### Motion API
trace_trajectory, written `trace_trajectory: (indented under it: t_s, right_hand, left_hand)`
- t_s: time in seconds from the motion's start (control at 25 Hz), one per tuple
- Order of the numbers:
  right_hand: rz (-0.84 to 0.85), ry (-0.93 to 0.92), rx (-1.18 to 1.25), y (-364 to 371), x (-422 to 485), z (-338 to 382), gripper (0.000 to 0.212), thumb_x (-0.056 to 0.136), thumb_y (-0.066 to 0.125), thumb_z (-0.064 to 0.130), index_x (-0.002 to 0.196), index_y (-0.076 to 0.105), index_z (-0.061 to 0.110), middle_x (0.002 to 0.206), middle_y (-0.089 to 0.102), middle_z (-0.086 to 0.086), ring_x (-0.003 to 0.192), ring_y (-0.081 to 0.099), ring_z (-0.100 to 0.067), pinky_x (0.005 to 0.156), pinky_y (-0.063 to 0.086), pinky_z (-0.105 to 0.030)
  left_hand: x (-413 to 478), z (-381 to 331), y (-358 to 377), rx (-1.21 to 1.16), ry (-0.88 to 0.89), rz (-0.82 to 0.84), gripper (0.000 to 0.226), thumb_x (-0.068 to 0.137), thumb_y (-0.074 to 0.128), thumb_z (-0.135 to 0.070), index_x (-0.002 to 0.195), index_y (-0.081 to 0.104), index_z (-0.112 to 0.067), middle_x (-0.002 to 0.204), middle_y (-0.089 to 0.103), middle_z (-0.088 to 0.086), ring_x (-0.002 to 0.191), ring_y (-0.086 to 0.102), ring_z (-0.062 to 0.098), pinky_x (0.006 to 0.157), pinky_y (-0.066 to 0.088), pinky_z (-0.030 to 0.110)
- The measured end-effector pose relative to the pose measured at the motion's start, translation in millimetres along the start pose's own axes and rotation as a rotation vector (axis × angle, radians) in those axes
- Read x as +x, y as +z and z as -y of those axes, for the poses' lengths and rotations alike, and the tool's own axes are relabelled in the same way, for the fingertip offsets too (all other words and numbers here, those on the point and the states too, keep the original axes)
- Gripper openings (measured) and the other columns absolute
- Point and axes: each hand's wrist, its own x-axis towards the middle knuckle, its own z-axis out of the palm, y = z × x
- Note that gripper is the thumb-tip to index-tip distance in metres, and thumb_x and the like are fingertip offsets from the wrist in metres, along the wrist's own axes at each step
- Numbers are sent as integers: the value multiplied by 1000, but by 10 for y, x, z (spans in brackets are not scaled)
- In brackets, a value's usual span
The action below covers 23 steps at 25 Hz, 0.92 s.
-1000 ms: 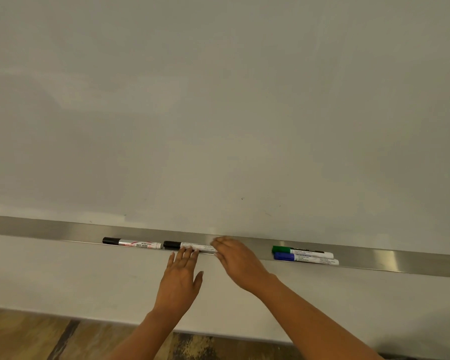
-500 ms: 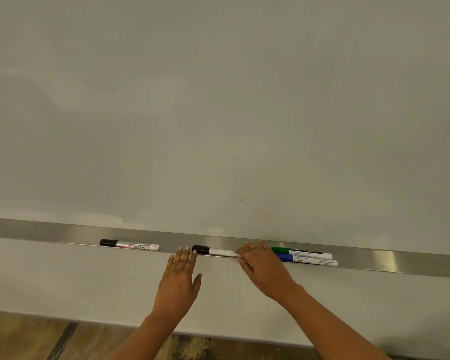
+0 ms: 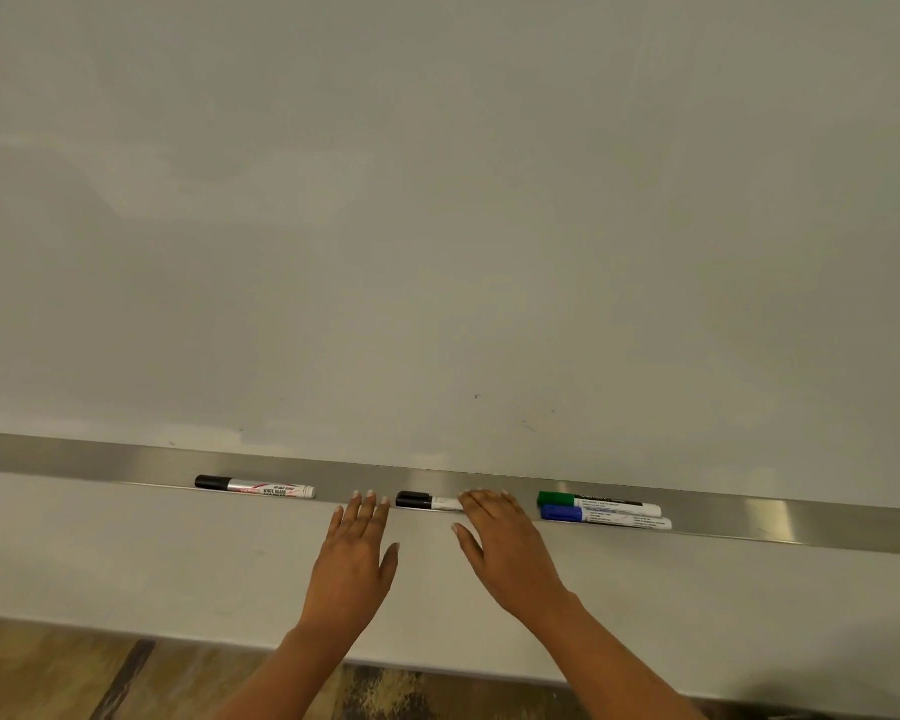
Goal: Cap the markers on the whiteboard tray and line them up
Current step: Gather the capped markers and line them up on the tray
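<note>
A long metal tray (image 3: pixel 100 462) runs under the whiteboard. On it, at the left, lies a capped black marker (image 3: pixel 254 488). A second black-capped marker (image 3: pixel 423 500) lies in the middle. My right hand (image 3: pixel 507 550) is flat, and its fingertips cover that marker's right end while the thumb stays off it. My left hand (image 3: pixel 354 558) is flat and holds nothing, with its fingertips at the tray's front edge just left of the middle marker's cap. To the right, a green-capped marker (image 3: pixel 598 502) and a blue-capped marker (image 3: pixel 606 517) lie side by side.
The whiteboard (image 3: pixel 437 226) fills the view above the tray, with faint smudges. A pale wall panel (image 3: pixel 126 553) sits below the tray, and wood-patterned floor (image 3: pixel 48 678) shows at the bottom. Bare tray stretches to the far left and far right.
The middle black marker has slid right along the tray under my right hand, away from the left black marker and toward the green and blue pair. My left hand has barely moved.
</note>
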Motion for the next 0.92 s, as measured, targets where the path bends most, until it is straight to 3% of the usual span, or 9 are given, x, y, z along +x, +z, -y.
trace_trajectory:
  t_s: [0.2,0.32,0.4,0.48,0.56,0.64,0.76,0.84,0.92]
  right_hand:
    - [-110,9,-13,-2,-21,-56,64,95,6,48,109,59,14,101,70,-3,94,65,-17,91,48,-40]
    - [-150,35,-21,-14,-49,-116,63,95,7,48,105,60,15,97,71,-2,90,66,-17,89,49,-40]
    - [-160,41,-25,-7,-61,-138,64,95,7,49,106,60,16,98,71,-2,92,66,-17,89,49,-41]
    - [-166,43,-29,3,-67,-160,64,95,6,49,106,60,16,98,71,-2,92,66,-17,91,47,-41]
    - [-173,37,-38,8,-74,-184,64,95,6,49,106,59,16,98,71,-2,92,66,-16,93,45,-40]
    - [-179,34,-45,10,-83,-213,64,95,6,49,106,59,16,98,71,-2,92,66,-16,94,44,-40]
    - [-181,36,-48,12,-91,-235,63,95,6,48,106,59,16,98,71,-2,92,65,-15,94,44,-41]
    - [-165,30,-42,8,-88,-231,63,95,6,48,109,58,16,102,70,-3,97,64,-16,96,41,-42]
    - [-144,15,-48,14,-96,-211,62,96,6,47,113,56,15,110,68,-3,105,61,-18,98,37,-44]
  left_hand:
    - [5,-7,-18,-23,26,13,61,90,20,-43,111,65,-9,112,70,10,105,65,25,94,37,32]
    - [2,14,6,-7,33,-14,55,83,30,-40,112,64,-9,114,69,10,107,64,25,110,26,26]
    - [12,10,5,10,43,5,54,79,33,-39,111,65,-9,112,70,10,106,64,25,106,32,28]
    - [19,7,-6,36,52,3,54,78,34,-39,110,66,-9,111,71,10,105,65,24,92,43,38]
    - [20,-3,-20,28,52,22,54,78,34,-39,110,66,-9,111,71,10,105,65,24,90,42,40]
    - [8,9,-9,-3,39,45,55,79,34,-39,111,65,-8,113,70,11,106,65,26,99,34,30]
    - [1,13,-12,-37,39,36,55,78,34,-39,111,64,-7,114,69,12,106,65,27,113,5,17]
    - [-1,11,-16,-30,52,60,55,78,34,-39,111,65,-7,113,69,12,106,65,26,108,26,25]
    - [17,2,-28,-44,66,86,57,79,33,-41,114,63,-7,118,67,12,110,62,27,97,35,35]
